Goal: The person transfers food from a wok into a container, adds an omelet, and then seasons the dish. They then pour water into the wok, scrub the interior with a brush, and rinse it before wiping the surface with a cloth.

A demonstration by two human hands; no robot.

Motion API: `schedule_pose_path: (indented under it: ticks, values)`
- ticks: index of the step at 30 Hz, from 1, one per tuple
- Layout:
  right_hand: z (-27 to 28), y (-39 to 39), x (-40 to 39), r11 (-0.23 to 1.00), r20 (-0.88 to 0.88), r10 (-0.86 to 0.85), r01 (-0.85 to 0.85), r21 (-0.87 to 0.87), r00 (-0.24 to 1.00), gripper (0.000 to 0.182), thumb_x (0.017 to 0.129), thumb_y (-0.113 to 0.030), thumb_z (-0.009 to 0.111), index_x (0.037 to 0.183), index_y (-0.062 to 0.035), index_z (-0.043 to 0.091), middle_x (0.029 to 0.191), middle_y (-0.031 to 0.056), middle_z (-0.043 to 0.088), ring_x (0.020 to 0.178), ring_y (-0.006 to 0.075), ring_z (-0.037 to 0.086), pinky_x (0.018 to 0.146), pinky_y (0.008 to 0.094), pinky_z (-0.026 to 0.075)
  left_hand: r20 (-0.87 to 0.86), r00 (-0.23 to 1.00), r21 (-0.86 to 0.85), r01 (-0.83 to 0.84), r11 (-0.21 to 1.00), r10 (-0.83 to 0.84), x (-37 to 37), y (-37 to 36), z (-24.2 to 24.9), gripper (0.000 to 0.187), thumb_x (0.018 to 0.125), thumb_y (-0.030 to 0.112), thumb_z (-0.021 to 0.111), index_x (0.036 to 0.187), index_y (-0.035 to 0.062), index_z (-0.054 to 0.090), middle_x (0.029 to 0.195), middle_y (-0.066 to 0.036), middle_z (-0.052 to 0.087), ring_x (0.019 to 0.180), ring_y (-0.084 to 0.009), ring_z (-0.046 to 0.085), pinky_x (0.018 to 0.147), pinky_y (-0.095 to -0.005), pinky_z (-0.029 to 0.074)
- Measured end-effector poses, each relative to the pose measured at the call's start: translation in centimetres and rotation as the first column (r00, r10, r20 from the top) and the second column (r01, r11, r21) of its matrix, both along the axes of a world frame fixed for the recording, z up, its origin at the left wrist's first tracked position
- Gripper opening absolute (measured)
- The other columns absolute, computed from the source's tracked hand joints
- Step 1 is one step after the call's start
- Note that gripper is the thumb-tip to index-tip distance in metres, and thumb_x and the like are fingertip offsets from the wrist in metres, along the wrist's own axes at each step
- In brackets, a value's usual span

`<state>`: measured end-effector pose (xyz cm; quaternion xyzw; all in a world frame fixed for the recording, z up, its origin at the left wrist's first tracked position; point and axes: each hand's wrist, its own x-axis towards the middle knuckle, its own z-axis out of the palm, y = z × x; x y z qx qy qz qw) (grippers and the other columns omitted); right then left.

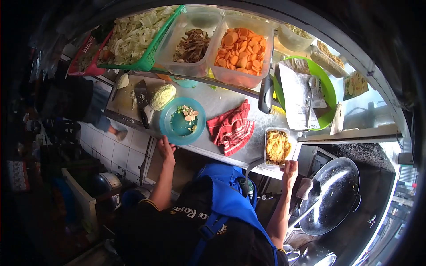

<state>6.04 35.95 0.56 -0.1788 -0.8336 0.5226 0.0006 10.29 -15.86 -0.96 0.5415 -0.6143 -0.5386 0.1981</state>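
My left hand (166, 149) is at the near left edge of a blue plastic plate (167, 121), its fingers closed at the rim. Sliced pale pieces (190, 114) and chopped green bits lie in the plate. My right hand (290, 171) pinches the near right corner of a small clear plastic container (266, 162). Yellow-orange cooked food (278, 147) fills the container, which rests at the counter's front right corner. Between plate and container lies a crumpled red-and-white cloth (231, 127).
A cutting board (122, 104) holds a knife (142, 99) and cabbage (163, 97). Above stand a green basket of cut cabbage (137, 40) and a tub of sliced carrots (241, 51). A green plate (326, 73) bears papers and a spoon. A wok (333, 195) sits at right. Another person's leg (100, 104) shows left.
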Motion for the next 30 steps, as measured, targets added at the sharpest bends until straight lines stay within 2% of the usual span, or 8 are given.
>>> schedule_pose_path:
  ticks: [1,7,12,14,21,23,27,30]
  values:
    - [0.0,-0.3,0.3,1.000,-0.004,0.005,-0.005,0.030,1.000,0.024,0.099,-0.024,0.056,0.099,-0.0002,0.055,0.078,0.0097,0.062,0.066,0.0145,0.061,0.058,0.0301,0.055,-0.038,0.999,0.362,-0.014,0.932,0.030,0.1,1.0,1.8,0.044,0.093,0.031,0.065,0.126,0.0080,0.046,0.107,-0.007,0.052,0.088,-0.0204,0.056,0.077,-0.0368,0.053]
    - [2.3,-4.4,0.2,0.995,-0.021,0.043,-0.041,0.091,0.999,0.023,0.098,-0.023,0.061,0.095,-0.0009,0.056,0.071,0.0046,0.052,0.063,0.0145,0.044,0.057,0.0317,0.039,-0.205,0.978,0.407,0.112,0.907,-0.029,-0.2,0.2,-1.9,0.052,0.090,0.024,0.070,0.131,0.0117,0.041,0.107,-0.005,0.056,0.082,-0.0164,0.056,0.069,-0.0317,0.055]
    - [3.3,-10.4,-3.3,0.978,-0.110,0.205,-0.199,0.063,0.973,0.020,0.097,-0.019,0.060,0.096,0.0005,0.056,0.073,0.0128,0.063,0.066,0.0193,0.062,0.060,0.0350,0.050,-0.218,0.971,0.328,0.171,0.929,-0.102,1.1,-1.4,-1.9,0.033,0.094,0.025,0.064,0.120,0.0124,0.049,0.104,-0.003,0.057,0.081,-0.0139,0.057,0.065,-0.0290,0.055]
    - [5.2,-14.5,-5.7,0.970,0.086,0.181,-0.164,-0.177,0.980,0.026,0.096,-0.023,0.062,0.094,0.0024,0.055,0.078,0.0152,0.064,0.073,0.0207,0.065,0.062,0.0333,0.050,-0.191,0.981,0.305,0.047,0.951,0.012,1.9,-2.1,-2.0,0.033,0.093,0.029,0.067,0.119,0.0167,0.051,0.107,0.000,0.056,0.083,-0.0139,0.054,0.069,-0.0284,0.051]
    - [-0.3,-23.9,-11.7,0.875,-0.115,0.484,-0.484,0.026,0.868,0.023,0.098,-0.023,0.055,0.105,-0.0012,0.057,0.087,0.0211,0.069,0.081,0.0319,0.069,0.072,0.0414,0.053,-0.158,0.982,0.372,-0.036,0.928,0.102,3.1,-0.2,-0.2,0.051,0.093,0.047,0.062,0.129,0.0164,0.045,0.113,-0.003,0.055,0.087,-0.0155,0.060,0.073,-0.0318,0.051]
    - [1.5,-23.8,-11.0,0.850,-0.114,0.506,-0.517,-0.105,0.855,0.024,0.098,-0.021,0.055,0.111,-0.0013,0.057,0.094,0.0209,0.069,0.084,0.0298,0.070,0.074,0.0392,0.054,-0.133,0.988,0.426,-0.020,0.904,0.085,4.5,1.0,-0.2,0.049,0.094,0.049,0.061,0.125,0.0137,0.047,0.112,-0.003,0.057,0.084,-0.0148,0.061,0.071,-0.0306,0.050]
    - [3.1,-18.6,-7.1,0.754,-0.054,0.551,-0.524,-0.396,0.833,0.037,0.100,-0.021,0.056,0.131,-0.0019,0.052,0.118,0.0175,0.066,0.098,0.0219,0.068,0.082,0.0332,0.054,-0.033,0.963,0.471,0.250,0.846,-0.266,6.1,3.3,-0.4,0.047,0.092,0.049,0.063,0.119,0.0115,0.052,0.101,-0.002,0.060,0.074,-0.0123,0.062,0.061,-0.0257,0.048]
    - [7.8,-9.7,-3.7,0.667,0.077,0.632,-0.490,-0.561,0.771,0.044,0.101,-0.027,0.056,0.137,-0.0028,0.049,0.123,0.0153,0.064,0.102,0.0194,0.065,0.087,0.0328,0.052,0.044,0.766,0.428,0.565,0.705,-0.641,4.7,5.6,0.6,0.037,0.094,0.043,0.064,0.111,0.0102,0.059,0.086,-0.001,0.065,0.065,-0.0080,0.060,0.055,-0.0207,0.045]
